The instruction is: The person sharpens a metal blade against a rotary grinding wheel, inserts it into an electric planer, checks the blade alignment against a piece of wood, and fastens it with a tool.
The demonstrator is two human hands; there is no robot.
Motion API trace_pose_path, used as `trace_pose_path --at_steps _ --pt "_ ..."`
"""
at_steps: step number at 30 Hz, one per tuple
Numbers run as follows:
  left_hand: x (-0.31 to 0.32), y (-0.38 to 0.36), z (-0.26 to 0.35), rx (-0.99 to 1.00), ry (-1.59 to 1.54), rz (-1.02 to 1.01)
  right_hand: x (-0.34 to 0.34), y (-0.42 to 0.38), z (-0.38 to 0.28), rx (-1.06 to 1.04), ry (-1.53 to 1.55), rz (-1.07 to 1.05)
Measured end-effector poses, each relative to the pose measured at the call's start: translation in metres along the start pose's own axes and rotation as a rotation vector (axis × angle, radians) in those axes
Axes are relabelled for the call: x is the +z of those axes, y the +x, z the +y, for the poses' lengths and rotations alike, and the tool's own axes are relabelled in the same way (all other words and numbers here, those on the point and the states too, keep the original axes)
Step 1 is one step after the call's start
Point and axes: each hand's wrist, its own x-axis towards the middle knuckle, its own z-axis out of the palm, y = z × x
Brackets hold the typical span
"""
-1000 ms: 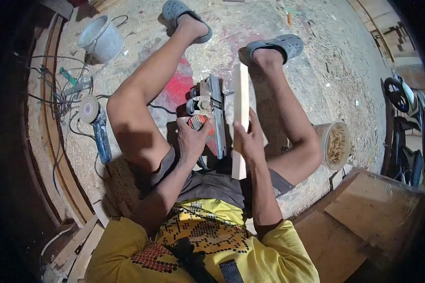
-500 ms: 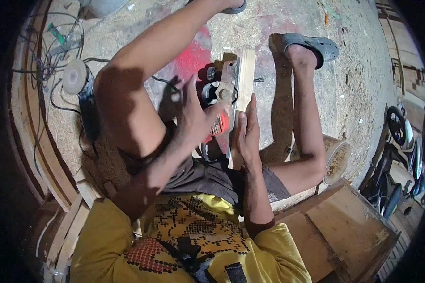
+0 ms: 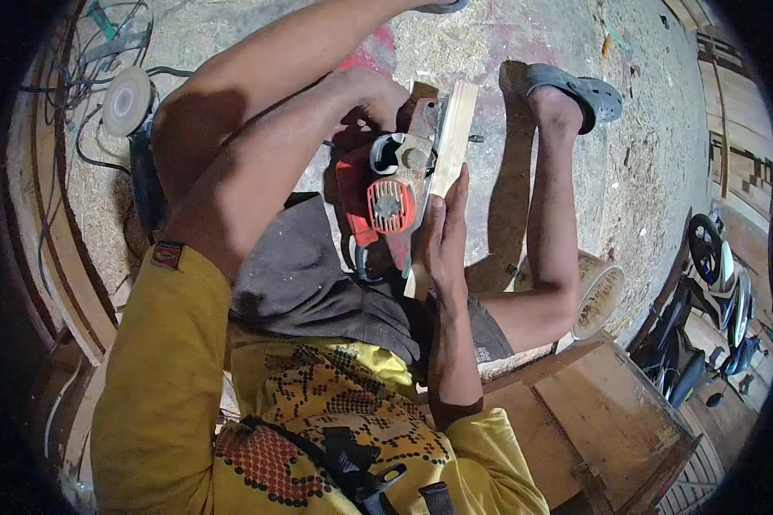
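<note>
An electric planer [image 3: 391, 206] with a red body rests on its side between the legs, its flat sole facing right. Along that sole lies a pale wooden strip [image 3: 456, 129]. My right hand [image 3: 445, 245] is closed on the strip's lower part, thumb and straight fingers pressed along it. Reaching over the left leg, my left hand [image 3: 385, 101] is bent down at the planer's front end, where it covers the front knob. Its fingers are hidden behind the hand and in shadow, so their grip does not show.
An angle grinder [image 3: 129, 103] with a round disc stands left of the bent leg, near tangled cables [image 3: 60, 86]. A round tub [image 3: 599, 300] and a wooden box [image 3: 610, 386] are at the right. Sawdust covers the floor [image 3: 524, 34].
My left hand has moved from above the planer's body forward to its front end. My right hand stays on the wooden strip. The view has shifted slightly.
</note>
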Motion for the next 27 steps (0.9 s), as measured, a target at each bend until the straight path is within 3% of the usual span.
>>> trace_pose_path --at_steps 1,3,10,12,13,15,18,21,25,27 --pt "0.005 0.006 -0.006 0.001 -0.001 0.002 0.0 0.001 0.001 -0.002 -0.002 -0.001" --pt "0.019 0.006 -0.011 0.173 0.035 0.296 0.0 0.0 0.004 -0.004 -0.071 0.011" --pt "0.048 -0.007 -0.02 0.109 0.291 0.54 -0.004 0.001 0.009 0.065 -0.137 -0.005" --pt "0.07 0.005 -0.028 0.197 0.275 0.945 -0.005 0.001 0.008 0.152 -0.131 -0.011" --pt "0.075 0.012 -0.029 0.195 0.272 0.947 -0.004 0.001 0.01 0.152 -0.133 -0.014" --pt "0.079 0.019 -0.023 0.017 0.291 0.99 -0.003 0.002 0.015 -0.066 -0.28 0.038" --pt "0.081 0.026 -0.03 0.074 0.345 1.056 -0.005 0.001 0.011 0.099 -0.175 0.002" --pt "0.08 0.021 -0.029 0.08 0.335 1.014 -0.003 0.002 0.011 -0.02 -0.213 0.029" --pt "0.073 0.009 -0.014 -0.014 0.314 0.96 -0.004 0.002 0.007 0.044 -0.096 0.004" --pt "0.069 -0.003 -0.008 -0.017 0.141 0.855 -0.005 0.002 0.008 -0.053 -0.142 0.022"
